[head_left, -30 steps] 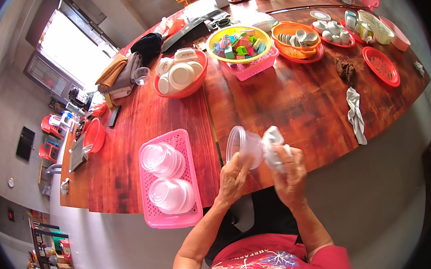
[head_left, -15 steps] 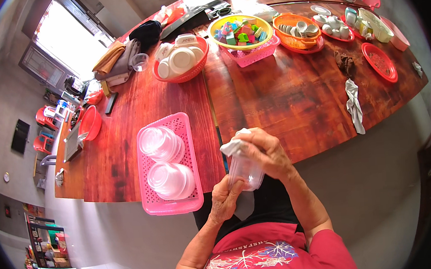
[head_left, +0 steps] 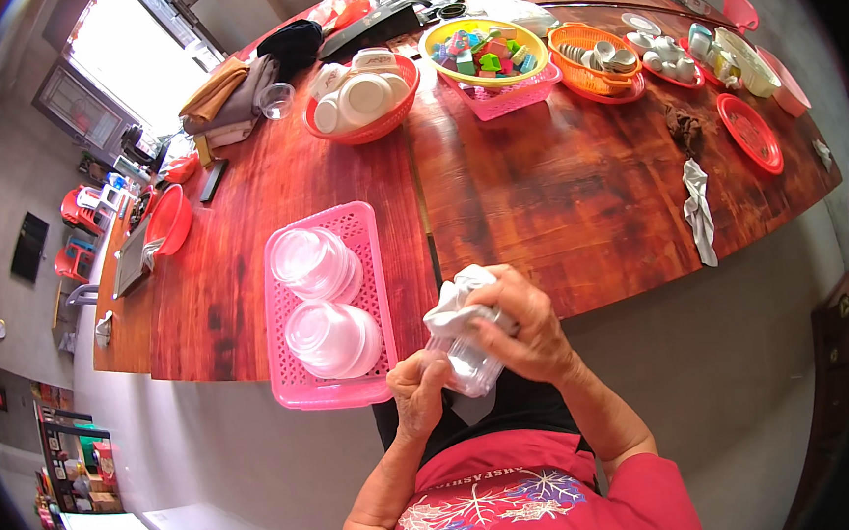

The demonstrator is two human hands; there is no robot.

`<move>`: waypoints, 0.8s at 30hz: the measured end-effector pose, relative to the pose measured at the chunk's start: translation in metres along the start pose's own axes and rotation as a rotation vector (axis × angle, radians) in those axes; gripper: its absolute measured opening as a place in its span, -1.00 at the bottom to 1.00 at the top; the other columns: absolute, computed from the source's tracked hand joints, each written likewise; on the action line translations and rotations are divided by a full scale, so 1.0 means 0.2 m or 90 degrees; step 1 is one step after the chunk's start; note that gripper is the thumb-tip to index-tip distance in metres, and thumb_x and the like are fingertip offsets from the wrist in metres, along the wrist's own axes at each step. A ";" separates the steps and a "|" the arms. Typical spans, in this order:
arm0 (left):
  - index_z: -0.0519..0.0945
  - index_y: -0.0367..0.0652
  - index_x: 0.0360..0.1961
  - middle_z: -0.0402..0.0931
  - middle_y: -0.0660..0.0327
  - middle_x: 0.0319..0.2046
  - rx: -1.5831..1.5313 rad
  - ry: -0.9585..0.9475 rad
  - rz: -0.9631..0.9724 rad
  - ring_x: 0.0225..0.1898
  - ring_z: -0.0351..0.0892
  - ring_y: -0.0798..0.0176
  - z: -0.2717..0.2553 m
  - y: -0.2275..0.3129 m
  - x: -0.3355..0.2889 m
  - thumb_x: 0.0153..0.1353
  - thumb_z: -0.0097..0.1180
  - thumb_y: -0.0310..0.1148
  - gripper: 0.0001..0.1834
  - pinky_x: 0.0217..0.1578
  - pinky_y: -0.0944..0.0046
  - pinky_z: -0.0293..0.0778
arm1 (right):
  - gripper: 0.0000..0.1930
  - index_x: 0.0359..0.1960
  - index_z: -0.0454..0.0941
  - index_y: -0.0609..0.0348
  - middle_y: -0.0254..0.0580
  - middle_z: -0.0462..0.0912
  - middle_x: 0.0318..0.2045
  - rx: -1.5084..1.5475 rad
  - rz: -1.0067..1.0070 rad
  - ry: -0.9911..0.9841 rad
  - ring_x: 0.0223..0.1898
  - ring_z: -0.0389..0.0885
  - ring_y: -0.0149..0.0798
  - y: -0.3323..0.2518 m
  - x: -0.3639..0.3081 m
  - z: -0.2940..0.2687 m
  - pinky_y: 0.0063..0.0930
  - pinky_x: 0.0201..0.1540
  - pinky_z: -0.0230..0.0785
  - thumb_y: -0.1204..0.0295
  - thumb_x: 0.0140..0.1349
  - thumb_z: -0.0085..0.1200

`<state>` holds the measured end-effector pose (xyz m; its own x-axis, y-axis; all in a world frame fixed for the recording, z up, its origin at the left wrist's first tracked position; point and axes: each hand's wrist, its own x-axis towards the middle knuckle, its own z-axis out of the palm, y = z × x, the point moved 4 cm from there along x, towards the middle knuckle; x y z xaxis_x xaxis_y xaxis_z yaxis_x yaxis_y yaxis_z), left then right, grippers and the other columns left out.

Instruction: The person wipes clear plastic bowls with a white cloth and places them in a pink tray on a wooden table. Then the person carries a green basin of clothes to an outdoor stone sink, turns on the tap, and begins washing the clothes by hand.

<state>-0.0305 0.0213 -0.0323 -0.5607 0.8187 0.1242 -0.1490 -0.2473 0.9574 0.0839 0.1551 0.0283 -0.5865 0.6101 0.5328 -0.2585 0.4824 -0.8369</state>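
Note:
My left hand (head_left: 420, 391) is closed round the side of a clear plastic container (head_left: 471, 368), held tilted in front of my lap at the table's near edge. My right hand (head_left: 525, 325) grips a bunched white cloth (head_left: 466, 301) and presses it against the container's upper rim. Part of the rim is hidden by cloth and fingers. Left of my hands, a pink perforated basket (head_left: 374, 269) stands on the table edge. Inside it are two stacks of clear round plastic containers, a far stack (head_left: 314, 263) and a near stack (head_left: 329, 341).
Farther back stand a red basket of white bowls (head_left: 361, 132), a yellow basket of coloured blocks (head_left: 440, 67) and an orange basket of cups (head_left: 589, 81). A red tray (head_left: 750, 134) and a white cloth strip (head_left: 698, 211) lie to the right. Folded fabric (head_left: 236, 96) is at back left.
My right hand and the cloth have shifted slightly down over the container's rim. The container has tilted and moved a little left with my left hand. The view has shifted slightly.

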 end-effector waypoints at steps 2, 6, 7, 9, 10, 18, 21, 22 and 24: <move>0.45 -0.24 -0.58 0.40 0.34 -0.60 -0.089 0.036 0.011 -0.53 0.30 0.49 0.01 0.01 0.01 0.21 0.08 -0.31 -0.72 -0.47 0.44 0.27 | -0.82 -0.24 0.48 0.25 -0.10 0.50 -0.24 0.162 0.187 0.022 -0.22 0.50 -0.33 0.10 -0.04 -0.01 -0.53 -0.16 0.35 0.53 0.09 0.07; 0.36 -0.17 -0.59 0.29 0.33 -0.67 -0.231 0.113 -0.047 -0.61 0.27 0.40 0.03 0.01 0.06 0.27 0.01 -0.18 -0.64 -0.54 0.39 0.26 | -0.85 -0.22 0.47 0.25 -0.18 0.50 -0.27 0.295 0.348 0.066 -0.22 0.43 -0.44 0.20 -0.12 -0.02 -0.55 -0.15 0.32 0.49 0.19 0.02; 0.37 -0.17 -0.57 0.28 0.33 -0.67 -0.252 0.124 -0.068 -0.61 0.28 0.40 0.03 0.01 0.06 0.27 0.01 -0.16 -0.64 -0.55 0.39 0.26 | -0.85 -0.22 0.47 0.24 -0.19 0.51 -0.28 0.308 0.380 0.077 -0.23 0.42 -0.44 0.21 -0.13 -0.01 -0.54 -0.15 0.32 0.48 0.21 0.01; 0.38 -0.17 -0.54 0.29 0.33 -0.67 -0.238 0.141 -0.097 -0.63 0.30 0.42 0.03 -0.02 0.07 0.26 0.01 -0.10 -0.62 -0.59 0.39 0.27 | -0.85 -0.21 0.47 0.24 -0.18 0.52 -0.29 0.206 0.204 0.085 -0.22 0.45 -0.39 0.13 -0.11 -0.03 -0.51 -0.14 0.32 0.50 0.19 0.02; 0.41 -0.18 -0.54 0.34 0.34 -0.65 -0.208 0.066 -0.098 -0.63 0.31 0.47 0.03 -0.03 0.06 0.27 0.01 -0.12 -0.64 -0.61 0.40 0.27 | -0.84 -0.21 0.47 0.24 -0.17 0.53 -0.30 0.157 0.115 0.090 -0.21 0.47 -0.36 0.08 -0.09 -0.05 -0.49 -0.13 0.32 0.51 0.18 0.02; 0.59 -0.29 -0.33 0.55 0.34 -0.45 0.080 -0.089 -0.069 -0.39 0.46 0.54 0.07 0.02 0.00 0.18 0.14 -0.31 -0.78 -0.42 0.44 0.42 | -0.77 -0.34 0.55 0.08 -0.03 0.52 -0.19 -0.181 -0.188 -0.228 -0.05 0.49 0.00 -0.24 -0.01 0.04 -0.16 0.03 0.24 0.45 -0.11 0.22; 0.56 -0.26 -0.48 0.52 0.36 -0.51 0.012 -0.071 -0.148 -0.46 0.43 0.55 0.05 0.03 0.02 0.22 0.07 -0.31 -0.77 -0.46 0.47 0.37 | -0.79 -0.32 0.52 0.20 0.03 0.51 -0.20 0.037 -0.038 -0.156 -0.15 0.51 -0.02 -0.09 -0.01 -0.06 -0.33 -0.01 0.27 0.52 -0.05 0.18; 0.54 -0.25 -0.51 0.50 0.37 -0.53 -0.040 -0.073 -0.179 -0.49 0.41 0.56 0.04 0.02 0.03 0.24 0.06 -0.30 -0.74 -0.48 0.49 0.35 | -0.81 -0.28 0.49 0.21 -0.02 0.50 -0.16 0.124 -0.014 -0.111 -0.18 0.50 -0.16 -0.05 -0.01 -0.08 -0.40 -0.07 0.30 0.50 0.04 0.13; 0.45 -0.18 -0.56 0.37 0.40 -0.65 -0.182 -0.040 -0.125 -0.59 0.34 0.52 0.06 0.01 0.05 0.26 0.03 -0.17 -0.66 -0.54 0.48 0.32 | -0.85 -0.24 0.46 0.22 -0.10 0.47 -0.09 0.235 0.109 0.000 -0.18 0.45 -0.31 0.06 -0.07 -0.09 -0.42 -0.12 0.32 0.47 0.16 0.04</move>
<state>-0.0261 0.0356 -0.0255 -0.4486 0.8932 -0.0313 -0.4761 -0.2092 0.8541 0.1034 0.1646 0.0133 -0.6444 0.6622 0.3823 -0.4153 0.1167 -0.9022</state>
